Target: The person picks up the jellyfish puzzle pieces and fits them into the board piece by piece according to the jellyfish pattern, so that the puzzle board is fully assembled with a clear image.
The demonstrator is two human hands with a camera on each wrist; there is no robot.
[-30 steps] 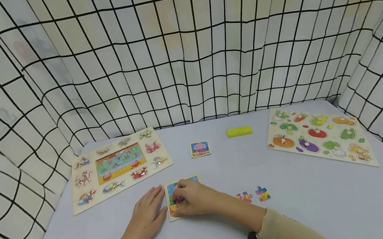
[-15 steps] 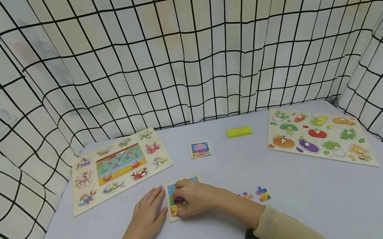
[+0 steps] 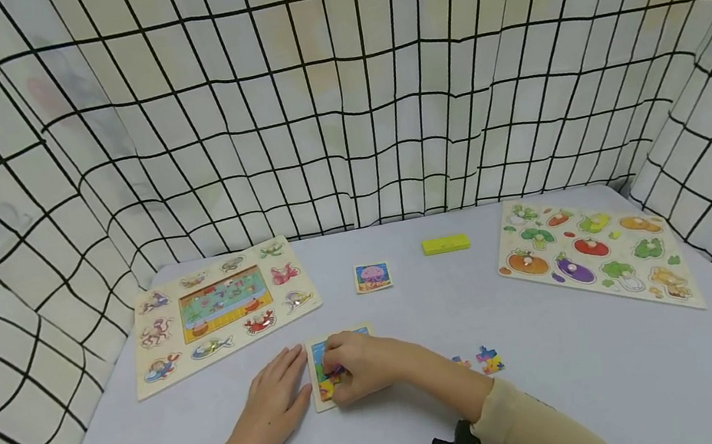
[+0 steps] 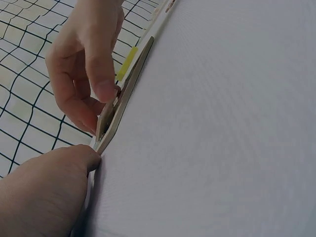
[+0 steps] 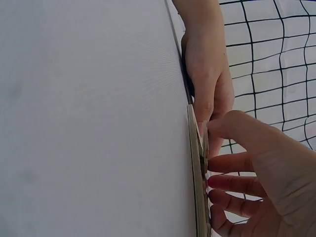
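Note:
A small wooden jigsaw board [image 3: 317, 397] with a blue and yellow picture lies on the white table in front of me. My left hand [image 3: 273, 396] rests flat on the table, fingertips right at the board's left edge. Over the board, my right hand [image 3: 366, 364] pinches a jigsaw piece [image 5: 205, 148] between thumb and fingers. In the right wrist view that piece stands slightly raised from the board's face. The right hand covers much of the board in the head view. Two loose jigsaw pieces [image 3: 490, 359] lie to its right, one partly behind the forearm.
A sea-animal puzzle board [image 3: 172, 367] lies at left, a vegetable puzzle board [image 3: 555, 241] at right. Between them are a small jellyfish picture card [image 3: 373, 277] and a yellow block [image 3: 446, 244]. Black-lined netting [image 3: 379, 148] surrounds the table's back and sides.
My right hand has shifted slightly over the board, showing more yellow at its lower left. The right forearm now hides more of the nearer loose piece. My left hand has stayed put.

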